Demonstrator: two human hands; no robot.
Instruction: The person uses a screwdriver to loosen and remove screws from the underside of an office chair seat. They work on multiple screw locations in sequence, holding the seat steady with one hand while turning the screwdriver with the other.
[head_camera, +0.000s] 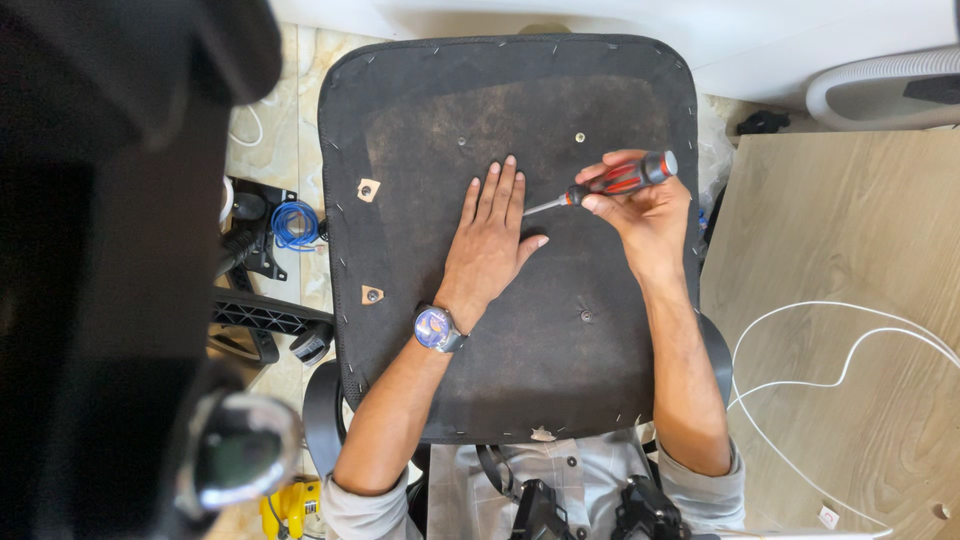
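**Operator:** I have the left hand (490, 245) pressed flat on the underside of the chair seat (420, 130), fingers spread and straight, holding nothing. The right hand (640, 205) is wrapped around the red and black handle of the screwdriver (610, 182), thumb and fingers closed on it.

**Observer:** Where does the tip sit?

**Operator:** The metal shaft runs leftward from my right fingers and ends just beside the left index finger (516, 190), touching or very near it. Whether the tip is seated in a screw head I cannot tell; the left hand covers that spot.

**Observer:** How do you drive it well?

**Operator:** I judge the shaft lies too low to the seat. I want it more upright over the fastener, pressure straight down the handle, left fingers steadying the shaft without lying in the tip's path if it slips. The flat palm keeps the seat from rocking.

**Observer:** Other fasteners?

**Operator:** A bolt hole (580, 137) shows above the screwdriver, another (586, 315) below my right wrist, both well apart from the tip.
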